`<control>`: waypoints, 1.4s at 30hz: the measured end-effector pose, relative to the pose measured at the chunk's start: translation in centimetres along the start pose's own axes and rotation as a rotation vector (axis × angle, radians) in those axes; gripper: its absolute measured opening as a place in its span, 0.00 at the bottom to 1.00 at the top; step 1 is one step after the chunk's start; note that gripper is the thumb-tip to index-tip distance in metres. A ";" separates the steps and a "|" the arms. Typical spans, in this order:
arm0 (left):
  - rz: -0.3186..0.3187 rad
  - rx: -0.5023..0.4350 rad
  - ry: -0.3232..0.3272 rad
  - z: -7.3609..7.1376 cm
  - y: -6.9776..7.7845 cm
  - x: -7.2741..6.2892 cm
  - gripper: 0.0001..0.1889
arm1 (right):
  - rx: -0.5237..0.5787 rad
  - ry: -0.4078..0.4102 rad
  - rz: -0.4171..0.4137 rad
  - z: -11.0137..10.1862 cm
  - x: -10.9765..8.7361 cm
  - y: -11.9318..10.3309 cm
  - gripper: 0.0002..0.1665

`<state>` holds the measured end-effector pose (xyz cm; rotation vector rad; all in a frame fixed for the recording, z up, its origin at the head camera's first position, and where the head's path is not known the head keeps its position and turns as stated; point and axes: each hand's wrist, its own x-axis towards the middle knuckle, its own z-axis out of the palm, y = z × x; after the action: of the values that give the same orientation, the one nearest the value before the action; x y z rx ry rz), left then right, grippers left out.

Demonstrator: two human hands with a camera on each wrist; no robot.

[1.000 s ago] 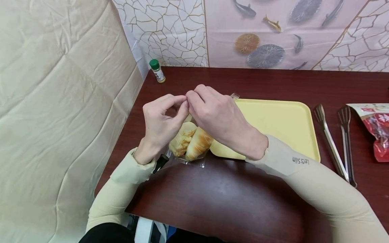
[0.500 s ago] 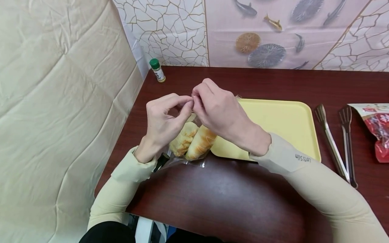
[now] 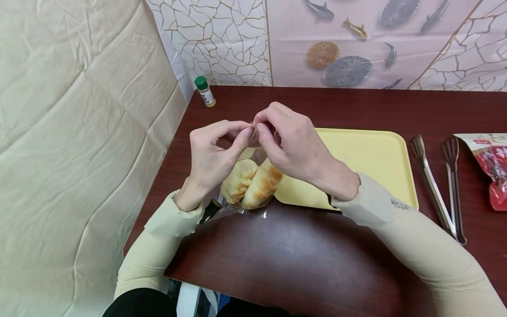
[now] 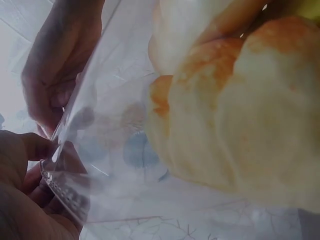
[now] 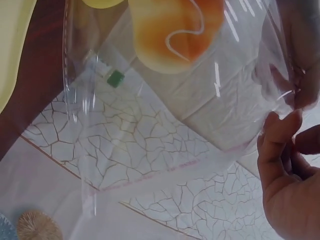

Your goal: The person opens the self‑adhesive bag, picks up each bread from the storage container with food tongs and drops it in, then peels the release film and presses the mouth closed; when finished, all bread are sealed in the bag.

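A clear plastic bag (image 4: 115, 192) holds a ridged bread roll (image 3: 239, 180) and a browned roll (image 3: 262, 187) striped with white lines. Above the rolls, my left hand (image 3: 214, 154) pinches the bag's top edge between thumb and forefinger. Close beside it, my right hand (image 3: 303, 145) pinches the same edge, its fingertips nearly meeting the left ones. The left wrist view shows the bag's edge running between both hands, the left hand (image 4: 30, 195) low and the right hand (image 4: 60, 75) higher up. In the right wrist view, the transparent film hangs beside the right hand (image 5: 285, 175).
A yellow tray (image 3: 364, 163) lies right of the bag. Beyond it are silver tongs (image 3: 433, 185), a second pair with dark handles (image 3: 453, 189) and a red-and-white packet (image 3: 495, 171). A green-capped jar (image 3: 204, 91) stands at the back left, near a quilted cream cloth (image 3: 91, 132).
Both hands have shifted slightly right. My right hand has turned, its thumb now showing apart from the curled fingers, and more of the bag and rolls is visible beneath it.
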<state>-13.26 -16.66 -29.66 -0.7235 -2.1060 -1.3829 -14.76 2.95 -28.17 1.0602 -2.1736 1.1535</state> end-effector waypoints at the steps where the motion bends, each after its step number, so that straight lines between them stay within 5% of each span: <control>1: -0.001 -0.001 0.001 0.0 0.0 0.0 0.04 | 0.001 0.001 -0.010 -0.1 0.0 -0.1 0.06; 17: -0.026 -0.013 -0.005 0.5 0.3 0.1 0.04 | -0.040 0.048 0.016 0.1 -0.2 0.1 0.05; 42: -0.076 0.021 0.094 0.1 -0.2 -0.3 0.06 | -0.063 0.174 0.131 -1.1 -2.8 1.8 0.03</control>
<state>-13.21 -16.70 -30.06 -0.5640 -2.0900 -1.4045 -14.44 5.67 -30.36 0.7711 -2.1520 1.1795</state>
